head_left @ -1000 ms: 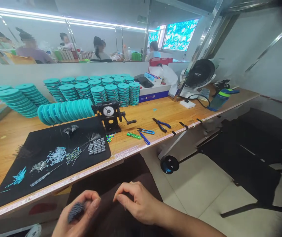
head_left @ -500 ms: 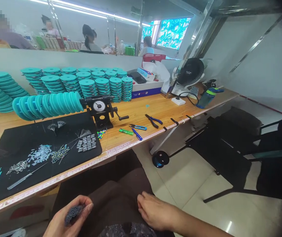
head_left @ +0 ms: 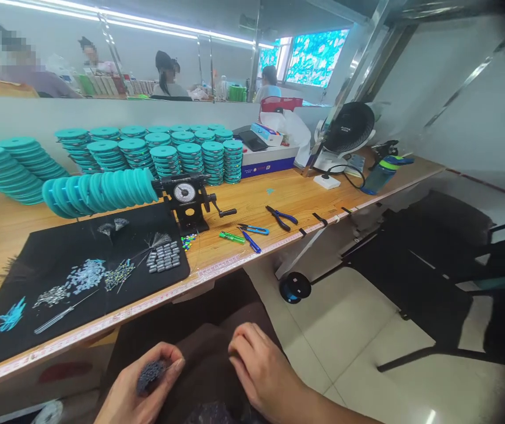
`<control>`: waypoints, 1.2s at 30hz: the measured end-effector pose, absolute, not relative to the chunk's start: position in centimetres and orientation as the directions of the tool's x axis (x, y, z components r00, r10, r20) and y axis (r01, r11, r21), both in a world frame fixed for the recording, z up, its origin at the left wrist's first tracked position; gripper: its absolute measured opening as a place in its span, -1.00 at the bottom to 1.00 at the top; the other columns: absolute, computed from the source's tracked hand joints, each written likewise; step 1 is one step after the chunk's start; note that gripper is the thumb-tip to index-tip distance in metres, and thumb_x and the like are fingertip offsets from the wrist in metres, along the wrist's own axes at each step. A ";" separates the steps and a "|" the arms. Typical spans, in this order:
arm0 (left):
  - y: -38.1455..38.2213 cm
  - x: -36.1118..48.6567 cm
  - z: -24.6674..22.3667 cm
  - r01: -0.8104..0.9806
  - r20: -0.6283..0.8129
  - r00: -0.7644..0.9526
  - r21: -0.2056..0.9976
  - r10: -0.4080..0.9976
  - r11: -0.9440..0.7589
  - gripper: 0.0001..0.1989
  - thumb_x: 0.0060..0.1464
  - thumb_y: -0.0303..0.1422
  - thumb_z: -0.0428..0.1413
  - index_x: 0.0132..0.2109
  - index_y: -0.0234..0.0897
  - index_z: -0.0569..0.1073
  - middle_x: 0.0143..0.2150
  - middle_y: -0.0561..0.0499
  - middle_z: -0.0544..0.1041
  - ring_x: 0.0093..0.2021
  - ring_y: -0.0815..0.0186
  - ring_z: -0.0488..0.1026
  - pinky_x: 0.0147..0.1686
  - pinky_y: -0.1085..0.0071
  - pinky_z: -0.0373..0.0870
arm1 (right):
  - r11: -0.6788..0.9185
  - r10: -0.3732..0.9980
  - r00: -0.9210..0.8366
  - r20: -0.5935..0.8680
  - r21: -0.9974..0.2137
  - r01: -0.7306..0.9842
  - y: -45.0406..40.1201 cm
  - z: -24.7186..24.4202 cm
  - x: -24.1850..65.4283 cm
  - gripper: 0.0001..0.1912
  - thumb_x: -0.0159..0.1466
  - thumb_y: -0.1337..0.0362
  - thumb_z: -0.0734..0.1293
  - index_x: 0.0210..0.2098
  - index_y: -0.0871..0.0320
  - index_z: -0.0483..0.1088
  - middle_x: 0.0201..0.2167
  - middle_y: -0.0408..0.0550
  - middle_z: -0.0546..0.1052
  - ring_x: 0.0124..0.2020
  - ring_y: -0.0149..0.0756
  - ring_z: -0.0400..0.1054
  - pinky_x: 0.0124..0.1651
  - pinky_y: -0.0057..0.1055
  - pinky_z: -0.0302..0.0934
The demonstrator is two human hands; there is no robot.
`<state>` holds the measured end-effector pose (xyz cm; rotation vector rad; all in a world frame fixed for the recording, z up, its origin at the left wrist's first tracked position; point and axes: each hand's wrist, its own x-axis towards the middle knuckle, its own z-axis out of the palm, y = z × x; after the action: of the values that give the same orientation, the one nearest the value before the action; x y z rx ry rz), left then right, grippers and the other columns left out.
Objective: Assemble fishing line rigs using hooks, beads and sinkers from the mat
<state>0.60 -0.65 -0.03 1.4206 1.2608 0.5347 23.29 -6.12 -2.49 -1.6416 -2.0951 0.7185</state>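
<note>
Well below the pale wooden counter [head_left: 252,206], the left hand [head_left: 133,391] grips a dark grey bristly bundle [head_left: 150,377] in curled fingers [head_left: 168,359], its long axis slanting up-right toward the empty right hand [head_left: 263,374], whose half-curled fingers [head_left: 240,347] stand apart from it.

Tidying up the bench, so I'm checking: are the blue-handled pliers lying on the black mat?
No, the blue-handled pliers lie on the wooden workbench, to the right of the black mat.
</note>
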 end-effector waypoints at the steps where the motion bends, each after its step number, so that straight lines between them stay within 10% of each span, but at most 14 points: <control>1: -0.5 0.9 0.4 0.393 -0.303 0.342 0.906 0.889 0.157 -0.64 0.06 -0.02 0.15 -0.42 -0.24 0.42 -0.49 0.08 0.36 -0.47 0.33 0.27 -0.48 0.54 0.30 | 0.245 0.965 -0.243 0.100 -0.677 0.694 -5.5 -1.5 22.8 -0.77 0.28 0.50 0.21 -0.11 0.15 0.35 -0.05 0.06 0.42 -0.01 -0.14 0.31 0.18 -0.12 0.12; 4: -0.3 1.4 1.6 0.373 -0.255 0.359 0.921 0.898 0.112 -0.65 0.08 -0.04 0.15 -0.42 -0.25 0.43 -0.49 0.07 0.36 -0.46 0.32 0.26 -0.47 0.52 0.25 | 0.246 0.955 -0.259 0.145 -0.875 0.417 -3.7 0.7 21.5 -0.72 0.29 0.46 0.24 -0.04 0.09 0.35 -0.06 -0.06 0.46 0.00 -0.23 0.32 0.23 -0.21 0.07; 9: 0.1 1.1 1.7 0.301 -0.213 0.365 0.948 0.907 0.102 -0.68 0.13 -0.08 0.13 -0.38 -0.27 0.44 -0.49 0.09 0.31 -0.45 0.34 0.22 -0.43 0.49 0.22 | -0.082 0.950 -0.283 -0.134 -0.979 0.188 -2.0 0.5 20.1 -0.85 0.33 0.27 0.25 -0.34 0.15 0.40 -0.49 -0.21 0.35 -0.43 -0.39 0.22 -0.36 -0.48 0.13; 13: 0.2 0.9 -0.1 0.074 -0.201 0.326 0.980 0.924 0.187 -0.67 0.12 -0.08 0.16 -0.12 -0.23 0.42 -0.43 0.11 0.35 -0.48 0.40 0.22 -0.49 0.53 0.21 | -0.122 0.967 -0.198 -0.161 -0.973 0.194 -1.5 -1.1 20.2 -0.80 0.31 0.17 0.29 -0.37 0.16 0.37 -0.53 -0.24 0.22 -0.48 -0.40 0.07 -0.43 -0.47 0.01; 20: -0.4 1.7 -1.4 -0.130 -0.309 0.302 0.924 0.902 0.360 -0.60 0.13 0.01 0.11 -0.39 -0.23 0.28 -0.53 0.20 0.21 -0.63 0.51 -0.01 -0.67 0.58 -0.06 | 0.040 0.976 0.144 0.162 -0.787 0.615 0.0 -1.1 22.4 -0.76 0.32 0.10 0.28 -0.34 0.08 0.49 -0.65 -0.18 0.21 -0.47 -0.24 0.14 -0.36 -0.37 0.04; 25: -0.5 2.0 -0.6 0.013 -0.208 0.184 0.978 0.961 0.210 -0.59 0.07 0.02 0.14 -0.42 -0.25 0.36 -0.49 0.12 0.25 -0.44 0.36 0.16 -0.44 0.50 0.22 | 0.071 0.997 -0.057 0.053 -0.919 0.387 0.2 0.9 21.6 -0.81 0.34 0.18 0.27 -0.36 0.11 0.40 -0.42 -0.12 0.43 -0.34 -0.27 0.27 -0.28 -0.41 0.14; 32: -0.7 2.1 0.1 0.117 -0.150 0.127 0.984 0.980 0.136 -0.61 0.07 -0.03 0.15 -0.47 -0.27 0.39 -0.50 0.10 0.27 -0.44 0.33 0.18 -0.43 0.48 0.22 | -0.066 0.986 -0.135 -0.099 -0.970 0.233 -0.4 0.3 19.8 -0.78 0.31 0.15 0.31 -0.36 0.17 0.43 -0.60 -0.30 0.05 -0.56 -0.44 -0.08 -0.52 -0.47 -0.11; 36: -0.7 1.9 0.5 0.142 -0.166 0.171 0.980 0.971 0.142 -0.63 0.07 -0.05 0.15 -0.45 -0.27 0.38 -0.48 0.09 0.30 -0.42 0.31 0.21 -0.40 0.47 0.23 | -0.025 0.989 -0.136 -0.062 -0.967 0.253 -0.7 -0.3 19.7 -0.74 0.30 0.08 0.33 -0.34 0.13 0.51 -0.63 -0.26 0.17 -0.57 -0.43 0.02 -0.50 -0.49 0.00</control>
<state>1.90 -0.67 0.52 1.2661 1.2338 0.8972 19.66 -0.72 -0.27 -1.3578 -1.4846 1.2187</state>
